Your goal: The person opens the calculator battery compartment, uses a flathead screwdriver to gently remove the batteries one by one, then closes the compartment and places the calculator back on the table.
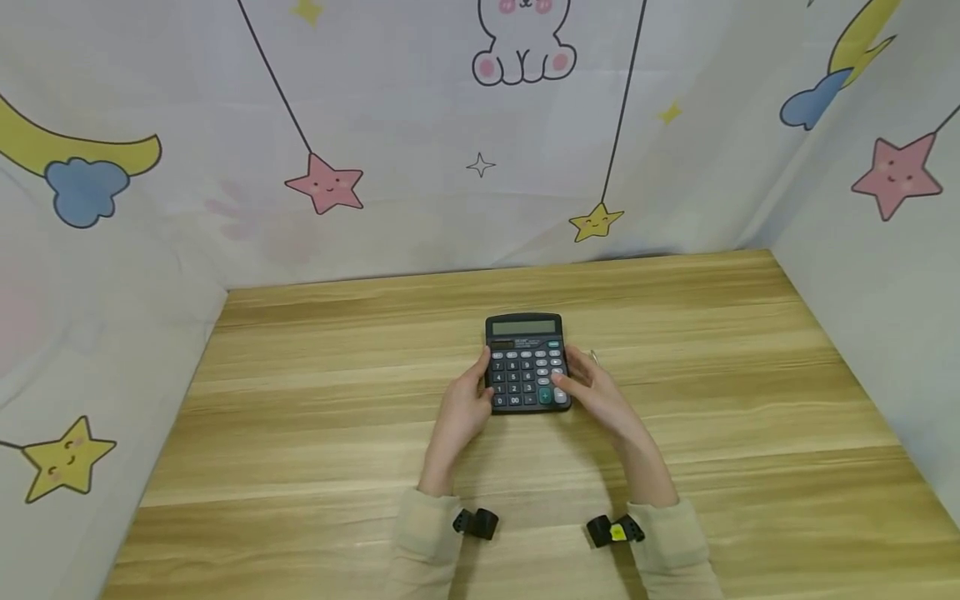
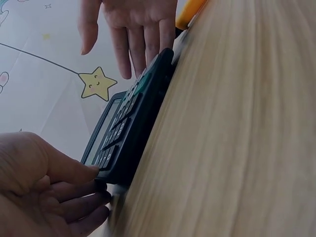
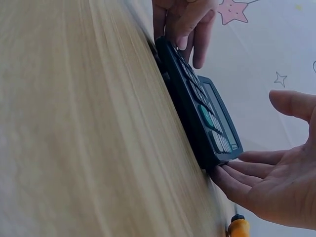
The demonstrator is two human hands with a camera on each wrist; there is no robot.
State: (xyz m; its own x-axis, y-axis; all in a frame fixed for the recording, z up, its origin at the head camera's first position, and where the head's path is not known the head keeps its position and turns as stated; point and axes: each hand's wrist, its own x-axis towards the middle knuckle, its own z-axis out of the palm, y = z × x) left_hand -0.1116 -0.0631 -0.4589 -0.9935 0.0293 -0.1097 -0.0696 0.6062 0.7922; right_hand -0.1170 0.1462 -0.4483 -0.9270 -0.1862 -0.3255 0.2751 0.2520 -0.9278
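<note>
A black desk calculator [image 1: 523,363] with grey keys and one green key is low over the wooden table, its display at the far end. My left hand [image 1: 464,410] grips its left side; in the left wrist view the thumb [image 2: 74,169] presses the top edge while fingers curl beneath. At the other side is my right hand [image 1: 600,402]. Its straight fingers [image 3: 247,173] touch the calculator's right edge in the right wrist view, and the thumb [image 3: 291,102] stands raised away from the keys.
The wood-grain table [image 1: 315,433] meets a patterned cloth wall [image 1: 420,208] at the back and sides. A small orange-and-black thing [image 3: 239,228] lies past my right hand, mostly hidden by it in the head view. Black camera mounts [image 1: 480,523] sit at both wrists.
</note>
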